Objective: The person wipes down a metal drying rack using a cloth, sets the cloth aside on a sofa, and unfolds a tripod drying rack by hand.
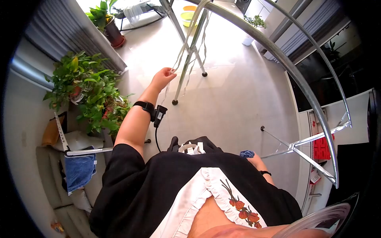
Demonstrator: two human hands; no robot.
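Note:
My left hand (162, 77) reaches forward, its fingers pinched on a long, thin whitish strap (186, 41). That strap loops over the top rail of a metal folding drying rack (234, 20), and its loose ends dangle by the rack's crossed legs. Low at my right side, my right hand (258, 161) is closed on a small bunched blue cloth (247, 154); part of the hand is hidden by my black top. A black device on a band is strapped to my left forearm, with a cable running down from it.
Leafy potted plants (89, 87) stand at the left, near a grey sofa (49, 178). A blue cloth (79, 170) hangs on a white rod there. The rack's rails and crossed legs (291, 146) curve round to the right, beside a TV cabinet (304, 158). Basins (188, 18) lie farther ahead.

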